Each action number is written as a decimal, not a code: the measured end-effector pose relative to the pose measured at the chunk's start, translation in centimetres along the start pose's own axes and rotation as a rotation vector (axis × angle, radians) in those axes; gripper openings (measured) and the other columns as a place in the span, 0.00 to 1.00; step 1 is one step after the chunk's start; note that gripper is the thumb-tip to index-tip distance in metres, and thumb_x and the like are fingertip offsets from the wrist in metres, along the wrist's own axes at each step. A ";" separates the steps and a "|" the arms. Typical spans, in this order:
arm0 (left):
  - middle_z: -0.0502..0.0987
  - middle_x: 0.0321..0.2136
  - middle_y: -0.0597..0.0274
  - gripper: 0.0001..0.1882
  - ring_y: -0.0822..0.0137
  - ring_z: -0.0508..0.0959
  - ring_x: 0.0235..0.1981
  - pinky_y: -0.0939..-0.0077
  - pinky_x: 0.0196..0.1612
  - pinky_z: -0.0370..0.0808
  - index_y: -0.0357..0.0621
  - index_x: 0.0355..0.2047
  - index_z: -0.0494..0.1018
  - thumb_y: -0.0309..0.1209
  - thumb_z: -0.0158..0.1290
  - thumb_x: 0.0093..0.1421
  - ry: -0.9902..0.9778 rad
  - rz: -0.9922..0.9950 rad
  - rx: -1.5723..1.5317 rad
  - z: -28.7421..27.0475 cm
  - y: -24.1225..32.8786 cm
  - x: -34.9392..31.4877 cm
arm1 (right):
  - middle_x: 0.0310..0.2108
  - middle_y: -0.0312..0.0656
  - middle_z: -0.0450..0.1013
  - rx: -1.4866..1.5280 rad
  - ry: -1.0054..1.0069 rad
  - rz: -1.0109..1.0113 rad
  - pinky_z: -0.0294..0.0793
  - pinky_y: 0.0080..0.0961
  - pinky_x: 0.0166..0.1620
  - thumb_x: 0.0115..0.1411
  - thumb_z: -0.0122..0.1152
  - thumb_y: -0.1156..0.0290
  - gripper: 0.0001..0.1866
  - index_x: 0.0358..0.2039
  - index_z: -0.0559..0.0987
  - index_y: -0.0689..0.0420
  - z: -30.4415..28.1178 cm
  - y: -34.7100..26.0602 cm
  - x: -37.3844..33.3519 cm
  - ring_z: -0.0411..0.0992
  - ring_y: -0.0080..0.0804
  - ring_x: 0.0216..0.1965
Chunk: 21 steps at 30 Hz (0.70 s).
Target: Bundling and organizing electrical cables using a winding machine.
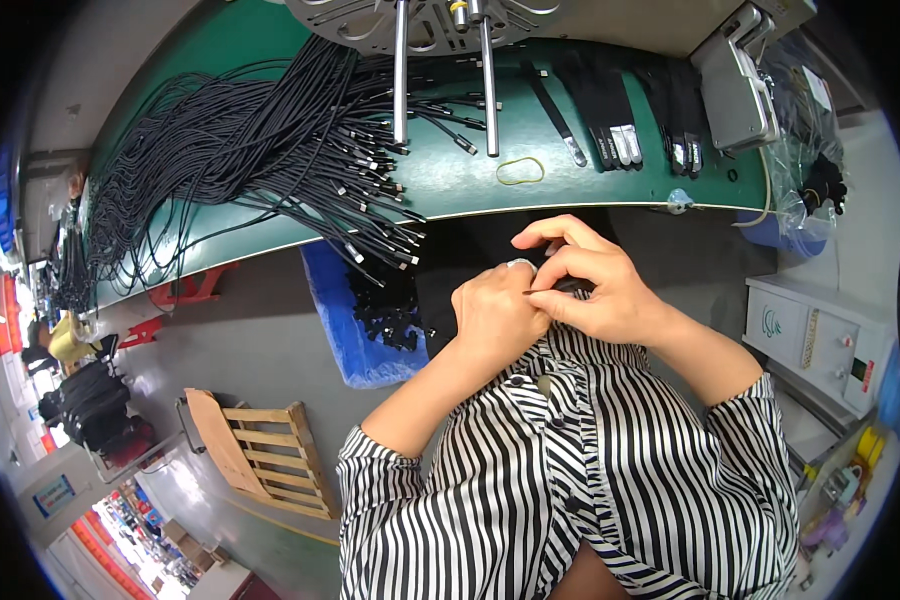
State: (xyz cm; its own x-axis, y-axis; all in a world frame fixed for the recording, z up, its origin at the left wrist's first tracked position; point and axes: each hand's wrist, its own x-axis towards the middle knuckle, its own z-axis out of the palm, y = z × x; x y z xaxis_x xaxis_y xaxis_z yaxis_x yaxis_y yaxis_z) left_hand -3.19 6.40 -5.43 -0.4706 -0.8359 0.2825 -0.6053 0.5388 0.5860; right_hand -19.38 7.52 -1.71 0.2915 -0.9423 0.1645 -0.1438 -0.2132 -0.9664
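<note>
Hands are seen in the head view, held together below the near edge of the green table [590, 190], over the lap and the striped shirt [590, 470]. Left hand [495, 315] is curled almost closed, knuckles up; what sits inside it cannot be made out. Right hand [595, 280] is pressed against the left one, thumb and forefinger pinched shut on a thin dark cable end [550, 290], which is held across between both hands; only a short stretch of it is visible. A large fan of black cables [260, 150] is spread over the left part of the table, metal-tipped ends pointing right and some hanging past the near edge. More black pieces [385, 305] are piled just beyond the left hand, beside a blue bag [345, 320]. Two metal rods [445, 80] are stood on the table at top centre. A yellow rubber band [520, 171] is laid flat near them, well apart from the hands. Bundled black straps with silver tips [610, 120] are laid to the right of the band. A grey machine [735, 90] is mounted at the table's right end. A wooden pallet [265, 450] is seen on the floor at lower left.
</note>
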 end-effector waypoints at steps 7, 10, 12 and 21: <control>0.66 0.15 0.60 0.13 0.60 0.70 0.16 0.69 0.21 0.68 0.44 0.17 0.64 0.31 0.59 0.37 0.296 0.219 0.218 0.0 -0.3 0.6 | 0.37 0.42 0.72 0.184 0.283 0.219 0.69 0.23 0.45 0.50 0.53 0.81 0.07 0.32 0.74 0.62 1.9 0.8 0.0 0.71 0.27 0.39; 0.68 0.16 0.59 0.16 0.57 0.72 0.18 0.66 0.22 0.70 0.43 0.17 0.64 0.33 0.63 0.37 0.189 0.082 0.070 -0.3 -0.4 0.8 | 0.34 0.41 0.74 0.404 0.373 0.342 0.70 0.20 0.41 0.59 0.56 0.72 0.13 0.43 0.72 0.64 2.2 0.9 0.4 0.71 0.23 0.35; 0.74 0.17 0.53 0.17 0.55 0.76 0.19 0.69 0.24 0.72 0.37 0.23 0.70 0.33 0.66 0.41 -0.068 -0.317 -0.218 -1.6 0.1 1.0 | 0.35 0.41 0.74 0.241 0.340 0.270 0.71 0.19 0.37 0.59 0.57 0.70 0.19 0.48 0.70 0.64 0.7 0.7 -0.4 0.71 0.22 0.34; 0.77 0.25 0.47 0.17 0.48 0.79 0.29 0.63 0.33 0.75 0.35 0.30 0.75 0.36 0.63 0.46 -0.387 -0.380 -0.458 -2.8 -0.2 -1.2 | 0.15 0.45 0.70 -0.505 0.084 -0.226 0.70 0.32 0.20 0.52 0.63 0.67 0.11 0.27 0.73 0.61 1.8 2.1 -0.4 0.71 0.39 0.15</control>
State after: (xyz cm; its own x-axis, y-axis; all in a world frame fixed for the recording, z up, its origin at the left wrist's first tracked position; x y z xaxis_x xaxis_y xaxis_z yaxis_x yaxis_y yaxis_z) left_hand -0.73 6.99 -3.80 -0.5260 -0.8143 -0.2454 -0.4821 0.0478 0.8748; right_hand -18.12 7.95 -4.16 0.2943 -0.8715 0.3922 -0.5278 -0.4903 -0.6935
